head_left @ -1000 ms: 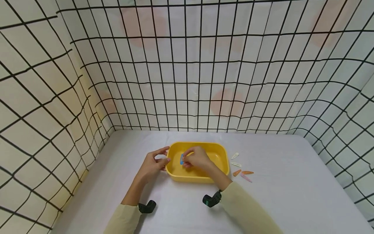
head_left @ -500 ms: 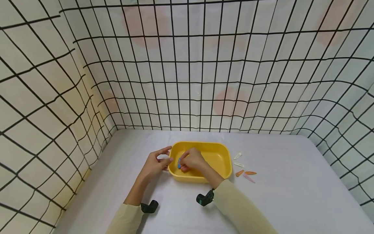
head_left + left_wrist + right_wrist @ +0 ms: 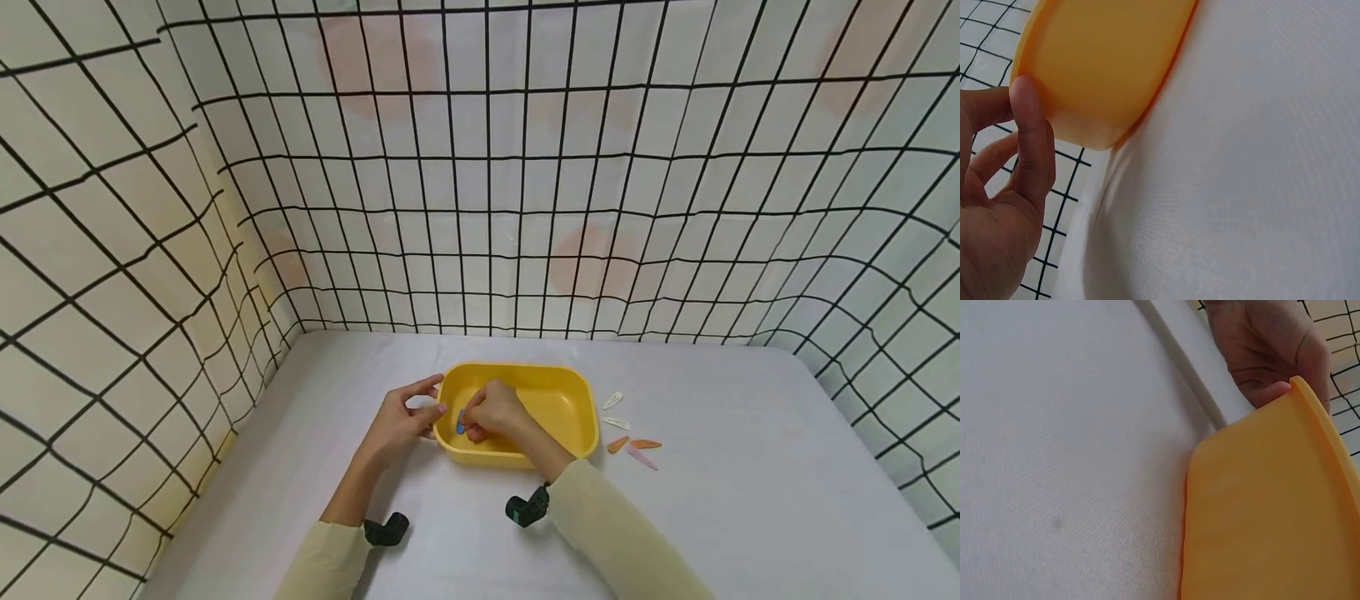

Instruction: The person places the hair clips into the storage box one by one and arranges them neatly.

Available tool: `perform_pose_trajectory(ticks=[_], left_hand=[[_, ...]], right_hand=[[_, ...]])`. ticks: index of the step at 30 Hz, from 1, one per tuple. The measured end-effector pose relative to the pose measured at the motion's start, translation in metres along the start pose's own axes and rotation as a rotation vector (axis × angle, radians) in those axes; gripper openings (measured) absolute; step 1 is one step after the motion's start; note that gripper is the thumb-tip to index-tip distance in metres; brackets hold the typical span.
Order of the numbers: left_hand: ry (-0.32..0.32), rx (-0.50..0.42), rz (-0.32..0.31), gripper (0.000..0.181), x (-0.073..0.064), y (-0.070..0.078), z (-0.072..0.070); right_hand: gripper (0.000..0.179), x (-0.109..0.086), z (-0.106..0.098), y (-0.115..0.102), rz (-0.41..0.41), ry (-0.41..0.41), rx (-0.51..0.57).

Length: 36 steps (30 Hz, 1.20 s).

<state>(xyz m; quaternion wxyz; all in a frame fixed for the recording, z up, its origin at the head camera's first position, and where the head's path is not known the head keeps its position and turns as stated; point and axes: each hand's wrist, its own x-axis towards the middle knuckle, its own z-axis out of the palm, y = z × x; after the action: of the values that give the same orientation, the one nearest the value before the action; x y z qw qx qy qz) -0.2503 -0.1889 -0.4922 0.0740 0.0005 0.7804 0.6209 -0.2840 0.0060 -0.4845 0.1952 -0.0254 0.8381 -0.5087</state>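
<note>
A yellow plastic tray (image 3: 572,417) stands on the white-covered table. My right hand (image 3: 497,411) reaches over its near wall and pinches a blue hair clip (image 3: 461,422) close over the tray floor at the left end. Only part of the clip shows past the fingers. My left hand (image 3: 397,423) rests against the tray's left end, its extended thumb and index finger touching the rim. In the left wrist view the left thumb (image 3: 1029,119) presses just under the tray's rim. The tray wall (image 3: 1266,500) hides the right fingertips in the right wrist view.
Right of the tray lie two white hair clips (image 3: 613,400), two orange hair clips (image 3: 646,443) and a pink hair clip (image 3: 642,458). Black wire grid (image 3: 487,208) closes in the back and both sides. Dark wrist cameras (image 3: 527,506) are strapped to both wrists.
My right hand has moved slightly left and down inside the tray with the blue hair clip, then stayed nearly still. The left hand has kept its place at the rim. The head view has shifted slightly.
</note>
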Motion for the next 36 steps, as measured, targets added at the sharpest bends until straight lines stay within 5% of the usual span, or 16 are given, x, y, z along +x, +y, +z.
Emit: perform_pose_trajectory(ticks=[8, 18, 28, 36], left_hand=[[-0.044, -0.036, 0.062, 0.056, -0.001, 0.002, 0.000], [-0.021, -0.019, 0.038, 0.053, -0.002, 0.001, 0.000], [-0.023, 0.004, 0.014, 0.052, -0.002, 0.001, -0.005], [-0.048, 0.026, 0.015, 0.053, 0.000, 0.004, -0.005]], right_hand=[[0.006, -0.003, -0.007, 0.002, -0.007, -0.023, 0.037], [0.019, -0.020, -0.038, 0.001, -0.012, -0.036, 0.010], [0.025, -0.041, -0.088, 0.013, -0.113, -0.037, 0.060], [0.029, -0.055, -0.134, 0.025, -0.149, 0.026, -0.003]])
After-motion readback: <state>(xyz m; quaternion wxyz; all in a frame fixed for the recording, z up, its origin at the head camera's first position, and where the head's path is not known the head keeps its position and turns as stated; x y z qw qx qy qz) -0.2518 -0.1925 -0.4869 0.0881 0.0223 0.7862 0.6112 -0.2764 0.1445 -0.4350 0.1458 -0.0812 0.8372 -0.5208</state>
